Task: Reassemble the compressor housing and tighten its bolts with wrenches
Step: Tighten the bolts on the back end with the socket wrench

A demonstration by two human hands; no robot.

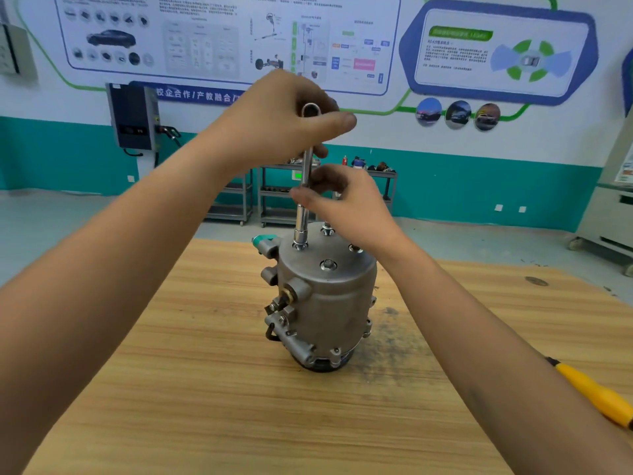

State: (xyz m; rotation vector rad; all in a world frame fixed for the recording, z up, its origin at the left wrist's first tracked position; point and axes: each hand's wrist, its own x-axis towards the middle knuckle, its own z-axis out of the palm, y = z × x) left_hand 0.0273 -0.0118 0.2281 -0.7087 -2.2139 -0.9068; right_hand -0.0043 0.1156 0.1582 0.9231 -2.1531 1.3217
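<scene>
Wall (pixel 445 159): white above and teal below, across the back from 9 to 3 o'clock, with printed boards on it.
Desk (pixel 171 389): pale wood grain filling the lower half of the view, with a dark smudge just right of the compressor.
Shelves (pixel 274 200): grey metal racks on the floor behind the desk, at 12 o'clock.
Charger (pixel 133 114): dark box on the wall at 10 o'clock.
Compressor (pixel 329 303): grey metal cylinder standing upright on the desk at mid-view, flat end up, ports and fittings on its 9 o'clock side.
Left hand (pixel 284 121): raised above the compressor at 12 o'clock, fingers curled round the top end of the wrench.
Right hand (pixel 346 204): just below the left, thumb and fingers pinching the wrench shaft about halfway down.
Wrench (pixel 303 214): slim chrome shaft standing almost upright, its socket seated on a bolt at 10 o'clock on the top face.
Yellow tool (pixel 596 395): lying on the desk at 4 o'clock, partly hidden by the right forearm.
Bolts (pixel 328 265): three more on the top face, at 6, 3 and 1 o'clock.
</scene>
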